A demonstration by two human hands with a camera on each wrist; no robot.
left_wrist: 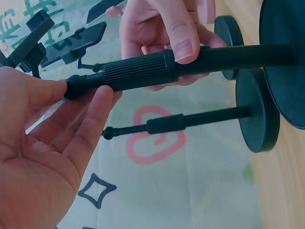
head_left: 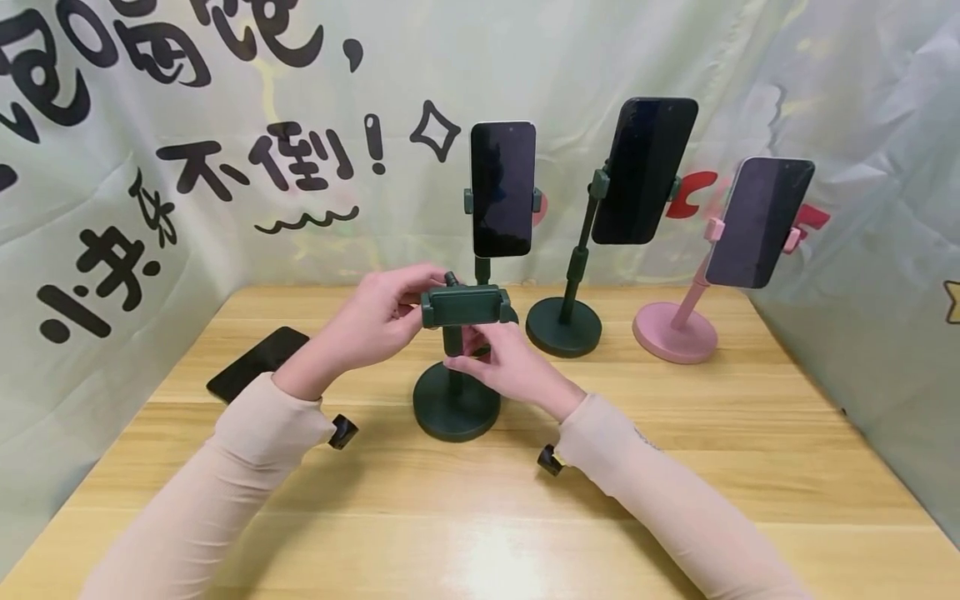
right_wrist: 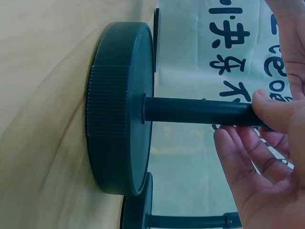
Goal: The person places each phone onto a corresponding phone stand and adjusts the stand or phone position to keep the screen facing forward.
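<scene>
A dark green phone stand [head_left: 456,404] with a round base stands upright mid-table, its clamp [head_left: 465,306] holding no phone. Up near the joint below the clamp, my left hand [head_left: 378,321] pinches the stand between thumb and fingers. Lower down, my right hand [head_left: 517,362] grips the pole. The left wrist view shows the left fingers [left_wrist: 90,114] at the top joint and the right thumb [left_wrist: 183,50] just below the ribbed collar [left_wrist: 138,70]. In the right wrist view, the right hand [right_wrist: 267,157] holds the pole [right_wrist: 190,109] above the ribbed-edge base [right_wrist: 112,109].
A black phone [head_left: 258,362] lies flat at the left, beside my left forearm. Behind are a green stand with an upright phone [head_left: 502,187], another green stand [head_left: 564,327] with a tilted phone [head_left: 647,171], and a pink stand [head_left: 675,332] bearing a phone [head_left: 760,221]. A printed cloth hangs behind.
</scene>
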